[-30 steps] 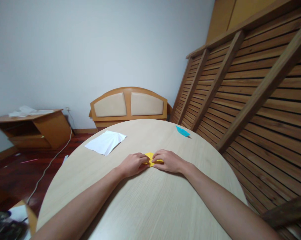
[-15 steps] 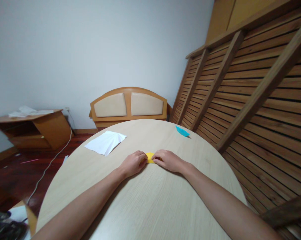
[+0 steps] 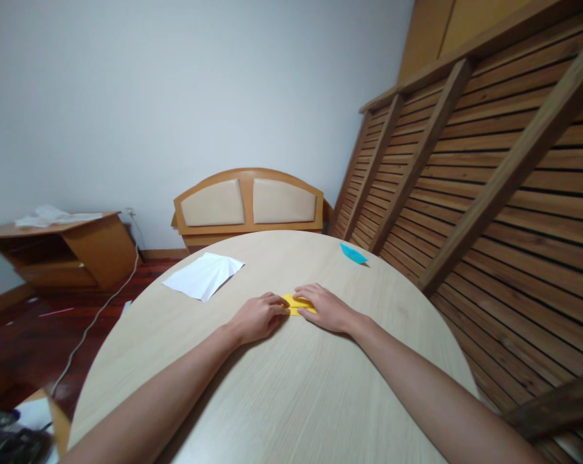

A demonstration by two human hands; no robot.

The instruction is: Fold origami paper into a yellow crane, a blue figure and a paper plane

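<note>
A small folded yellow paper (image 3: 296, 310) lies on the round pale wooden table (image 3: 291, 386), between my two hands. My left hand (image 3: 262, 316) is closed on its left end, fingertips bent down at the paper. On the right side, my right hand (image 3: 323, 308) rests with thumb and fingers apart, the fingers over the far part of the paper and the thumb at the near part. A dark crease or gap runs across the yellow paper between the fingers and thumb.
A creased white sheet (image 3: 204, 276) lies at the table's left. A folded teal paper (image 3: 354, 254) sits near the far right edge. Beyond stand a headboard (image 3: 247, 228), a low cabinet (image 3: 98, 248) and a slatted wooden frame (image 3: 436, 161) leaning at the right.
The fingers of my right hand have spread and moved forward over the yellow paper, and more of the paper shows. My left hand has shifted slightly right.
</note>
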